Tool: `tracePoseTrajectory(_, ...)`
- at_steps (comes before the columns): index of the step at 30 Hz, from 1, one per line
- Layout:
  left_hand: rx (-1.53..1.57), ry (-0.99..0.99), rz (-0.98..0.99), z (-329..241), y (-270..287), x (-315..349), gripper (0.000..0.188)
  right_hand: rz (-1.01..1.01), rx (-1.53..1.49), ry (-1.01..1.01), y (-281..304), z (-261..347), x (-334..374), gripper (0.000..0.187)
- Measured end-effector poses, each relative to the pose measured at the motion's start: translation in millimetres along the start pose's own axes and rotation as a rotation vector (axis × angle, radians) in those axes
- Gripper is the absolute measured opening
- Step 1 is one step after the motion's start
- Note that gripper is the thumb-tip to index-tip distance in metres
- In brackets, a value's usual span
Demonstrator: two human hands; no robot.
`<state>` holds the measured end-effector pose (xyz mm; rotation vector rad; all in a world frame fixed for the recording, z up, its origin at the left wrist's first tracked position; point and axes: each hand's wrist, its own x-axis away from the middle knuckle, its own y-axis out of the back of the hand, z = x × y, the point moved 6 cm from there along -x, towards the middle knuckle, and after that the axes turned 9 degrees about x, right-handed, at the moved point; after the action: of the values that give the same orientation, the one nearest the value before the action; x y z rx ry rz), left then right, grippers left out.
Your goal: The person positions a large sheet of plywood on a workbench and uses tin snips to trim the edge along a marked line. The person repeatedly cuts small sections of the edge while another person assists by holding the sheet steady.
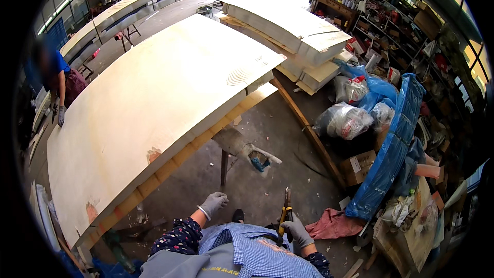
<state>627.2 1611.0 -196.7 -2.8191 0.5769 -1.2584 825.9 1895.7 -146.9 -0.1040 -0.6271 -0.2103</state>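
My right hand [298, 231], in a grey glove, is closed around a pair of pliers [283, 219] with yellow and black handles, its metal jaws pointing up and away from me. My left hand [213, 205], gloved too, hovers in front of my body near the edge of a large curved pale panel [154, 98]. Its fingers are loosely bent, and nothing shows in them. The panel is thick, with a wooden strip [175, 162] along its lower near edge and worn reddish patches on its top. Neither hand touches it.
A co-worker [64, 74] stands at the left, one gloved hand at the panel's edge. More panels [288, 20] are stacked behind. A wooden beam [309, 131] slants to the floor. At right lie a blue-wrapped long piece [386, 154], plastic bags [345, 121], a carton [358, 167] and a red cloth [334, 225].
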Motion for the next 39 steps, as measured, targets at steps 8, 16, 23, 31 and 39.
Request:
tracePoseTrajectory(8, 0.262, -0.286, -0.055, -126, -87, -58, 0.028, 0.220, 0.292, 0.057, 76, 119, -144, 0.048)
tracePoseTrajectory(16, 0.606, -0.405, -0.279, -177, -139, -73, 0.023, 0.442, 0.499, 0.137, 113, 233, -265, 0.055)
tracePoseTrajectory(23, 0.750, -0.561, -0.345, -267, -166, -118, 0.022, 0.560, 0.632, 0.219, 89, 298, -363, 0.061)
tracePoseTrajectory(31, 0.970, -0.505, -0.385, -328, -137, -221, 0.029, 0.542, 0.811, 0.273, 43, 370, -411, 0.066)
tracePoseTrajectory(39, 1.212, -0.523, -0.268, -350, -130, -285, 0.028, 0.602, 0.781, 0.358, 25, 409, -419, 0.064)
